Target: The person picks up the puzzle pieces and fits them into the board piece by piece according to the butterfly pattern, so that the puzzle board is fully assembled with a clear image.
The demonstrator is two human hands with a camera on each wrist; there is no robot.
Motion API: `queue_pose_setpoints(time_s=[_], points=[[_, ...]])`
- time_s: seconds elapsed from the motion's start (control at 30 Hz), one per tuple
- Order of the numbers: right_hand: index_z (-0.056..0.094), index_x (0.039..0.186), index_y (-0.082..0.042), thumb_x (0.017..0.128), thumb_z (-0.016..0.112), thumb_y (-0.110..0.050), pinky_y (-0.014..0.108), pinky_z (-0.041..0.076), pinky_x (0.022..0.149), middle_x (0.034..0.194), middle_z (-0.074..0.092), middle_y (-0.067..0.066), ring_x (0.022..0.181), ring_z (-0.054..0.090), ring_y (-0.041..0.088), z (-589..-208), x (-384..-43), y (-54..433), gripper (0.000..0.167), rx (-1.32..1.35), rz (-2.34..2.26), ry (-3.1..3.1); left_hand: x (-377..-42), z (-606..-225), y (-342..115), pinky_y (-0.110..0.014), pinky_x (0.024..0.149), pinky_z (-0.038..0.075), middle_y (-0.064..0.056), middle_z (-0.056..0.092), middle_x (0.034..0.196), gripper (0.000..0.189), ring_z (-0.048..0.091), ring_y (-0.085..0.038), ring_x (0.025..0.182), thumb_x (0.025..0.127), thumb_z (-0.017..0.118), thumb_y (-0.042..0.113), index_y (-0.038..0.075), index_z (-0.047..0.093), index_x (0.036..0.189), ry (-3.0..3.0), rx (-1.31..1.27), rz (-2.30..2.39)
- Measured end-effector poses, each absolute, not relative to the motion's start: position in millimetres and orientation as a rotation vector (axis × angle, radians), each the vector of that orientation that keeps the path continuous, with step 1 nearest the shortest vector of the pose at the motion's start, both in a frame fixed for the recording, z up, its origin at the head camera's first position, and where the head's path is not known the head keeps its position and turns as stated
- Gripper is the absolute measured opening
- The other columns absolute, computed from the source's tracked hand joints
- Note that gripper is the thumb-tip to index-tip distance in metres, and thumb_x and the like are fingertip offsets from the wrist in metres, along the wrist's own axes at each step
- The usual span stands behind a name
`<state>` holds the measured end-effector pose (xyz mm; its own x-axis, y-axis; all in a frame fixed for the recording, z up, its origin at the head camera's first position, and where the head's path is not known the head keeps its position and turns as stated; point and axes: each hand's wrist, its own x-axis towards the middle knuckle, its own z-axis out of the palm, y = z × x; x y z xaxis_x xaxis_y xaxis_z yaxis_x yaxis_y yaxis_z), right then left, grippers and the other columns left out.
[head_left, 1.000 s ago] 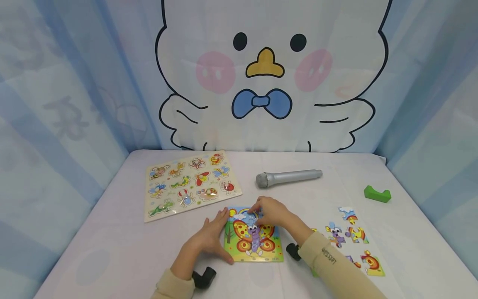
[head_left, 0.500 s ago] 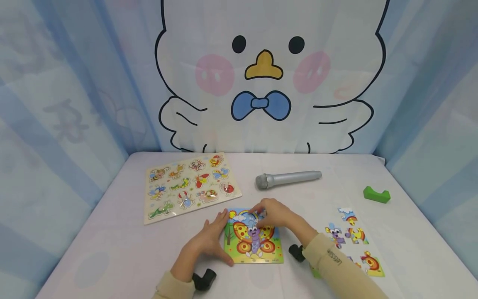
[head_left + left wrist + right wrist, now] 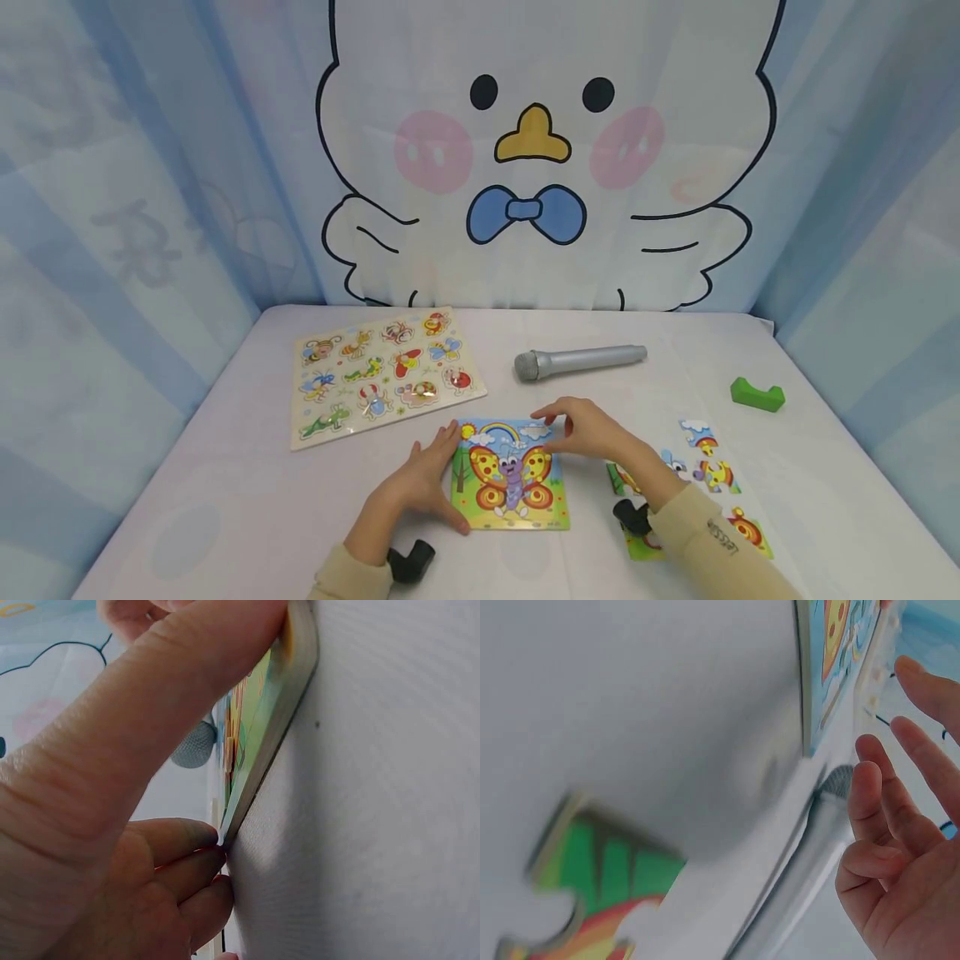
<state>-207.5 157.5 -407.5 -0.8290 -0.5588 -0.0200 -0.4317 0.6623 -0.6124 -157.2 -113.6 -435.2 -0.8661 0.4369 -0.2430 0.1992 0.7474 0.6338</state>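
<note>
A square butterfly jigsaw puzzle (image 3: 512,475) lies on the white table in the head view, with a rainbow and sun along its far side. My left hand (image 3: 422,479) holds the puzzle at its left side, thumb at the near corner and fingertips at the far one. In the left wrist view the thumb (image 3: 172,697) lies across the near edge of the puzzle (image 3: 274,712). Over the puzzle's far right corner is my right hand (image 3: 588,427), fingers apart. Nothing lies between the right fingers (image 3: 915,750) in the right wrist view, where the puzzle's edge (image 3: 806,690) stands close by.
Loose puzzle pieces (image 3: 717,475) lie to the right, partly hidden by the right forearm. Behind the puzzle are a grey microphone (image 3: 588,360) and, at left, an insect peg puzzle board (image 3: 352,430). A green block (image 3: 757,395) sits at the far right. Printed curtains surround the table.
My right hand has moved right, from the puzzle's rainbow area to its far right corner, and its fingers have spread. The rainbow now shows whole. The left hand has stayed in place.
</note>
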Motion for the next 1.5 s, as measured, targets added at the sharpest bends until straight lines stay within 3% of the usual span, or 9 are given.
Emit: queue_pose_setpoints(time_s=[0.9,1.5], points=[[0.059,0.119,-0.006,0.075,0.074,-0.016,0.023,0.04,0.055,0.104,0.061,0.012,0.077,0.046,0.017,-400.8,-188.6,275.1,0.047,-0.513,-0.86,2.91,-156.9,-435.9,-115.2,-0.055,0.109,0.002,-0.014,0.009,0.152,0.126,0.008,-0.03,0.138,0.049,0.088,0.038,0.001,0.016,0.145,2.566,0.494,0.873],[0.06,0.116,-0.002,0.073,0.073,-0.006,0.025,0.04,0.054,0.102,0.06,0.017,0.076,0.046,0.019,-410.5,-189.3,322.1,0.045,-0.363,-0.732,2.981,-155.2,-433.4,-114.1,-0.056,0.109,0.002,-0.015,0.01,0.151,0.125,0.009,-0.031,0.138,0.049,0.089,0.036,-0.001,0.016,0.144,2.571,0.489,0.882]])
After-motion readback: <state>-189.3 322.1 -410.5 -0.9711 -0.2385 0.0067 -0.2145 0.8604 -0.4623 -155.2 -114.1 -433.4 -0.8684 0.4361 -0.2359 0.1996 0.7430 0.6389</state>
